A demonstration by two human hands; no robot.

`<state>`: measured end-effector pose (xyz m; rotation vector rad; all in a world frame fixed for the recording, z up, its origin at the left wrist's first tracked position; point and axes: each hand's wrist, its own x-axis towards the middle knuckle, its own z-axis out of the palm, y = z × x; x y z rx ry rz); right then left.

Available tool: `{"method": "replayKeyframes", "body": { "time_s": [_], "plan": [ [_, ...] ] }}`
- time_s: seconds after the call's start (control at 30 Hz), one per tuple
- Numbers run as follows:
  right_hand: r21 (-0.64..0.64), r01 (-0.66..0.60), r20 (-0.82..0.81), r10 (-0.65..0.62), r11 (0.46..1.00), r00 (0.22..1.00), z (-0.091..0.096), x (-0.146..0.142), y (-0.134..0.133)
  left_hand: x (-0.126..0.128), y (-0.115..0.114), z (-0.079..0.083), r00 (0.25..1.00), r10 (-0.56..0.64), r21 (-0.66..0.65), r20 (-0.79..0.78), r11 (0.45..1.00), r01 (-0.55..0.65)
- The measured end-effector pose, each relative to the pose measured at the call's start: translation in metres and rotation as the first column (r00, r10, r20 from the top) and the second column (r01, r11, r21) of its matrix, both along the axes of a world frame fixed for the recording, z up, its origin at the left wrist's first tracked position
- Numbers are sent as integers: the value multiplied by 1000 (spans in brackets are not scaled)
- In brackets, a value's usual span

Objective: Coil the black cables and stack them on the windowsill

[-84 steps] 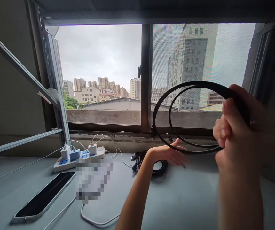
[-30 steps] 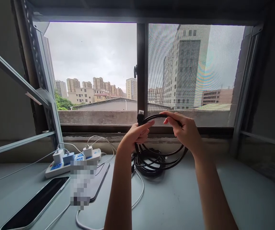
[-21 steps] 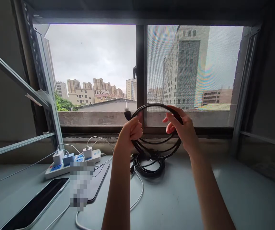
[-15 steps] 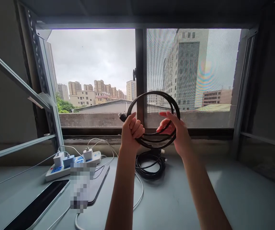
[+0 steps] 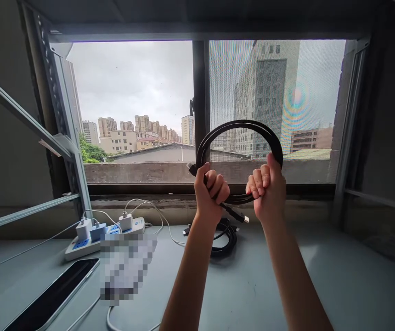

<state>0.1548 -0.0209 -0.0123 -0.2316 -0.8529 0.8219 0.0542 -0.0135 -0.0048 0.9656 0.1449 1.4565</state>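
A coiled black cable is held up in a loop before the window. My left hand is closed round the loop's left side, and one plug sticks out above its thumb. Another plug on a short black end hangs below the loop, between the hands. My right hand grips the right side, fingers wrapped over the strands and thumb pointing up. Below, a second black cable coil lies on the table, partly hidden by my left forearm.
On the left stands a white power strip with several chargers and white cords plugged in. A phone lies in front, beside a pixelated item. Metal shelf posts frame the window on both sides.
The held coil and both hands have shifted right and the loop has risen slightly. My right hand, whose fingers were loose and apart, has closed on the coil. A plug end now hangs lower.
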Motion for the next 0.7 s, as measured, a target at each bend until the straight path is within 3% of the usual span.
{"method": "replayKeyframes", "body": {
  "time_s": [0.07, 0.17, 0.27, 0.33, 0.4, 0.5, 0.57, 0.7],
  "plan": [
    [-16, 118, 153, -114, 993, 982, -2, 4, 3, -8, 2, 0, 999, 12, 1, -49, 1000, -12],
    [21, 355, 337, -341, 935, 878, -6, 12, 6, -28, 6, 2, 979, 59, 9, -197, 998, -59],
    [107, 442, 463, -438, 891, 770, -9, 17, 9, -49, 8, 3, 910, 88, 18, -404, 996, -89],
    [163, 441, 559, -451, 883, 696, -12, 17, 12, -57, 9, 2, 813, 90, 9, -575, 995, -103],
    [236, 398, 679, -443, 887, 585, -15, 13, 16, -58, 10, -1, 667, 94, 18, -739, 993, -120],
    [315, 345, 807, -441, 884, 393, -20, 4, 24, -52, 11, -5, 517, 151, 84, -843, 985, -151],
    [330, 351, 810, -454, 877, 372, -22, 0, 28, -48, 13, -6, 501, 189, 113, -845, 977, -178],
    [307, 321, 774, -431, 896, 463, -23, 4, 31, -51, 15, -4, 549, 199, 124, -812, 977, -171]
  ]
}}
